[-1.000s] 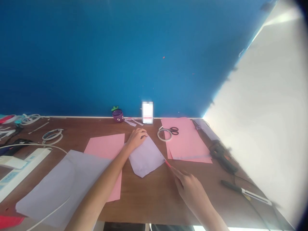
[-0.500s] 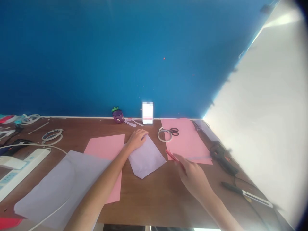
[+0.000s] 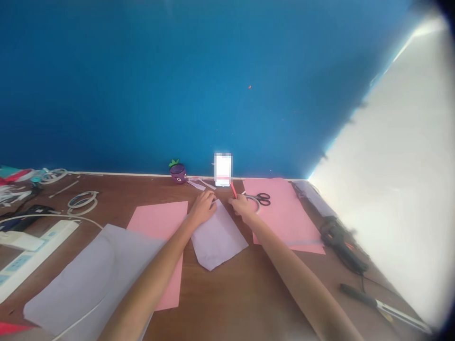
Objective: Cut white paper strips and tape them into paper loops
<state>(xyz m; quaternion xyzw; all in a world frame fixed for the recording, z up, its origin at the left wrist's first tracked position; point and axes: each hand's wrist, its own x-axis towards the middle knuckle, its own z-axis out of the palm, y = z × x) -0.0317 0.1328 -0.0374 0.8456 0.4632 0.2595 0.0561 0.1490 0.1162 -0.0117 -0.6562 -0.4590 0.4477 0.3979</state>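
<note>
My left hand (image 3: 204, 208) rests on the upper left edge of a small lilac paper (image 3: 218, 239), fingers bent over it; whether it grips anything is unclear. Just right of the paper's top corner, my right hand (image 3: 241, 206) is closed on a thin red pen-like tool (image 3: 233, 190) that points up toward a bright, upright screen (image 3: 223, 169). Behind the right hand, a roll of white tape (image 3: 256, 204) and black-handled scissors (image 3: 263, 199) lie on a pink sheet (image 3: 284, 218).
Another pink sheet (image 3: 159, 215) and a large lilac sheet (image 3: 81, 279) lie at left, near a white power strip (image 3: 39, 258). A purple cup (image 3: 178, 174) and paper scraps (image 3: 196, 184) sit by the blue wall. At right are a dark glue gun (image 3: 343, 246) and a cutter (image 3: 384, 307).
My right hand has moved up and left with the red tool, from beside the paper's right corner to near its top. My left hand stays on the paper. The view has shifted slightly.
</note>
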